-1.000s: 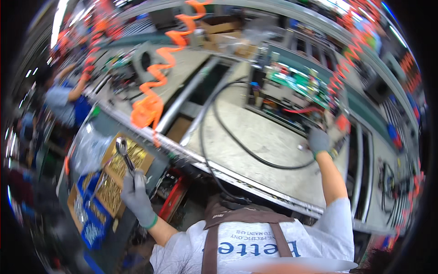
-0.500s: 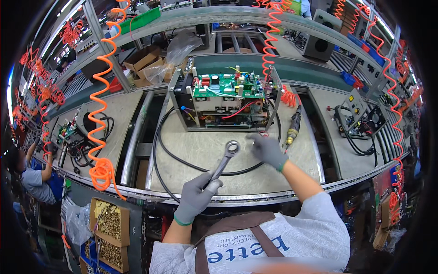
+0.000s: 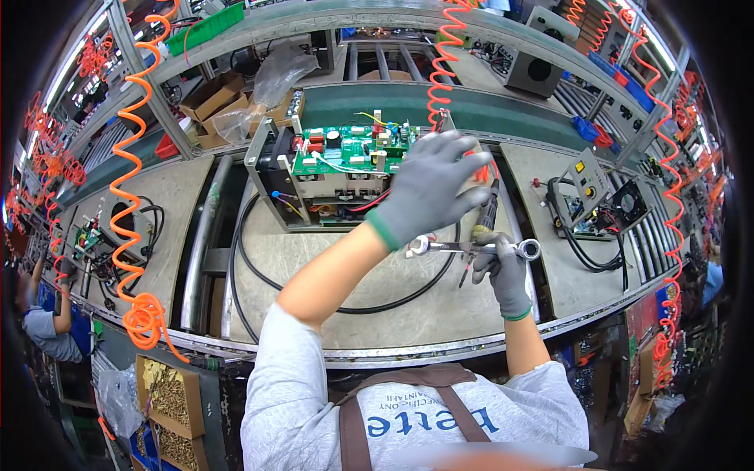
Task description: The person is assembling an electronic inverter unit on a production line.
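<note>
A steel combination wrench (image 3: 455, 246) lies level in my right hand (image 3: 508, 276), whose fingers are closed round it near the ring end. My left hand (image 3: 441, 188), in a grey glove like the other, is raised with its fingers apart. It hides the right end of an open-framed electrical unit (image 3: 314, 224) with a green circuit board (image 3: 345, 162) on top. Whether it touches the unit, I cannot tell. A power screwdriver (image 3: 488, 210) is just behind my right hand, partly covered by it and the wrench. A thick black cable (image 3: 369, 309) loops round in front of the unit.
Similar open units stand on boards to the left (image 3: 118, 228) and right (image 3: 585, 192). Orange coiled hoses (image 3: 129, 169) hang down. Boxes of brass-coloured fittings (image 3: 169, 392) are at lower left. A co-worker (image 3: 51, 330) is at far left.
The wrench has passed from my left hand to my right. My left hand has moved up and right, across the unit's right end. The view has shifted to the right.
</note>
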A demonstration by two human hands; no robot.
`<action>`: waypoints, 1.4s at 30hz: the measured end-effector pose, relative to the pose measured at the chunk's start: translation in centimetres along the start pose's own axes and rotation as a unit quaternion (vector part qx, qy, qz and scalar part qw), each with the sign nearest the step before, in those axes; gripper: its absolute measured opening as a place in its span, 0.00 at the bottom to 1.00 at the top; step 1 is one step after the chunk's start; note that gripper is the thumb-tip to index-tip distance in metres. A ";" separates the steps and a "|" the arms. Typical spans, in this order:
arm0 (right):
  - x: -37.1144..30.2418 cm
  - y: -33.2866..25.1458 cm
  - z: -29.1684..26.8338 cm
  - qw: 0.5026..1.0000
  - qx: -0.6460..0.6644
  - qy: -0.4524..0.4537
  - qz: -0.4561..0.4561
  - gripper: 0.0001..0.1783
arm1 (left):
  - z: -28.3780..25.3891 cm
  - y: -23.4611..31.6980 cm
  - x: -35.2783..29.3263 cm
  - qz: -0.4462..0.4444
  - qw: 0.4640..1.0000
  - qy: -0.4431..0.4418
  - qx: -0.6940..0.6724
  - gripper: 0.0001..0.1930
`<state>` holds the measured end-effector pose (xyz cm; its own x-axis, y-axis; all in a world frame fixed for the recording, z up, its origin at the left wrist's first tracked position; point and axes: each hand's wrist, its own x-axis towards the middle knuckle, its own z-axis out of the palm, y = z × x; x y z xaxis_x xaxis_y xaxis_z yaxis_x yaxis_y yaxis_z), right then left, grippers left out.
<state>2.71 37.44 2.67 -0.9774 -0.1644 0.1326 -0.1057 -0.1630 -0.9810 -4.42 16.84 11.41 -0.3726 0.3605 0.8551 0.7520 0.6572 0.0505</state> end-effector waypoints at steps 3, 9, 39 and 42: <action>0.9 -0.6 0.0 1.000 -0.026 -0.003 0.002 0.23 | 5.8 -3.1 0.8 0.023 0.996 -0.042 0.069 0.18; 1.9 -2.8 0.4 0.993 -0.069 -0.040 0.081 0.15 | 7.5 -5.8 4.5 -0.069 0.963 -0.257 0.034 0.17; 3.4 5.1 9.2 0.772 -0.599 -0.105 -0.185 0.04 | 8.7 -9.1 7.1 -0.182 0.944 -0.273 0.000 0.15; 4.5 3.3 7.9 0.786 -0.582 -0.104 -0.181 0.06 | 8.6 -9.0 7.3 -0.185 0.945 -0.271 0.007 0.15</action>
<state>-0.62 28.48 1.15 -0.8068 -0.4874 0.3339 -0.5838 0.7447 -0.3235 -18.58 19.29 12.77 -0.8348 0.3873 0.3912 0.5097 0.8122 0.2837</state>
